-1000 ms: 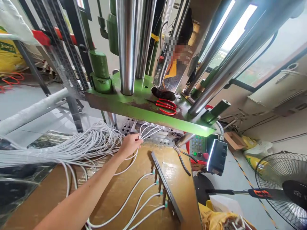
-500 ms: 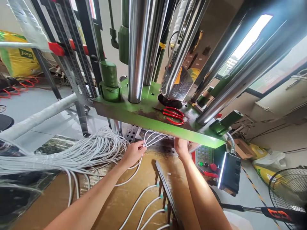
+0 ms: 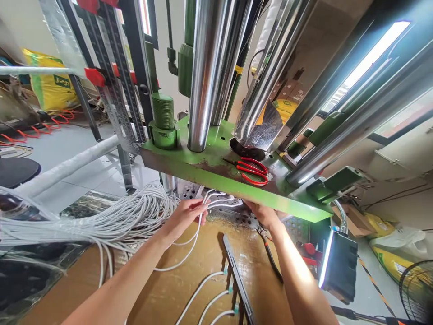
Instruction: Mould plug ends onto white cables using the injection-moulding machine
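Note:
My left hand [image 3: 189, 214] is closed around several thin white cables [image 3: 221, 205], just in front of the green machine plate [image 3: 216, 180]. Their far ends run under the plate toward a metal fixture with holes [image 3: 237, 219]. My right hand [image 3: 265, 214] reaches beneath the plate's front edge, its fingertips hidden there. By my right wrist lie pliers with a black and orange handle [image 3: 269, 253], partly covered by the forearm. A long grey metal bar [image 3: 237, 277] rests on the brown work surface, beside white cables with teal ends [image 3: 216, 295].
Red-handled scissors [image 3: 253, 170] lie on top of the plate among steel columns [image 3: 203, 90]. A big bundle of white cables [image 3: 131, 214] stretches across the left. On the right hang a lamp [image 3: 338, 266] and, beyond, a fan [image 3: 419, 284].
The view has shifted, so the machine appears farther right and slightly lower. The pliers beside my right wrist now show. My left hand still grips the cables.

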Available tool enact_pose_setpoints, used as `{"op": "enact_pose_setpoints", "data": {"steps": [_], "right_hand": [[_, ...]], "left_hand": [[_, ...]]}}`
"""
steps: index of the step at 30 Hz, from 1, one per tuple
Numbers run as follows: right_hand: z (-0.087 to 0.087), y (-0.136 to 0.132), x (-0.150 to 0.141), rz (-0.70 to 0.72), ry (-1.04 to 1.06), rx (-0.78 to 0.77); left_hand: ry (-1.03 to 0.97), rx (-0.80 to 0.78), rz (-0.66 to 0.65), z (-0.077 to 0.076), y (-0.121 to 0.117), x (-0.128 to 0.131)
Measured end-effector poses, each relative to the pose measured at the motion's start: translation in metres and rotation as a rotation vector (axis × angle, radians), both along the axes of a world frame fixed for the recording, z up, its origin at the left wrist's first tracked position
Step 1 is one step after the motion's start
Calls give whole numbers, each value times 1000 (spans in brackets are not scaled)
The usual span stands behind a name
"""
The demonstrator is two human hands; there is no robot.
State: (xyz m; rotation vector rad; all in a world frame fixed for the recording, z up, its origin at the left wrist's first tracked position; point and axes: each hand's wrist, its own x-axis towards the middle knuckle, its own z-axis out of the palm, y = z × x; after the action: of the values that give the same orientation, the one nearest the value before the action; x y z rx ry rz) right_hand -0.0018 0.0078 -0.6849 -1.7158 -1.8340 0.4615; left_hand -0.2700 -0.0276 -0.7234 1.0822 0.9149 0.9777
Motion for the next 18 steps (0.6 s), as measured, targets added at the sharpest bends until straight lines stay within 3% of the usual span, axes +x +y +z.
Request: {"op": "enact_pose_setpoints", "data": {"steps": [5,10,14,18], "right_hand": [[-5,-54,-8,79,394,-412],[-13,-100,-4,121,852,-854],[-25,-122,-1,190,1092,-1050],[-36,-138,-3,227,1227,-1138]], "left_hand": [[-160,-91,-7,27,-8,-9],[-124,-71,-138,41,-18,-5],[-82,-89,-157,49,-27,-2],[-30,-85,-193,60,-39,-5]]}}
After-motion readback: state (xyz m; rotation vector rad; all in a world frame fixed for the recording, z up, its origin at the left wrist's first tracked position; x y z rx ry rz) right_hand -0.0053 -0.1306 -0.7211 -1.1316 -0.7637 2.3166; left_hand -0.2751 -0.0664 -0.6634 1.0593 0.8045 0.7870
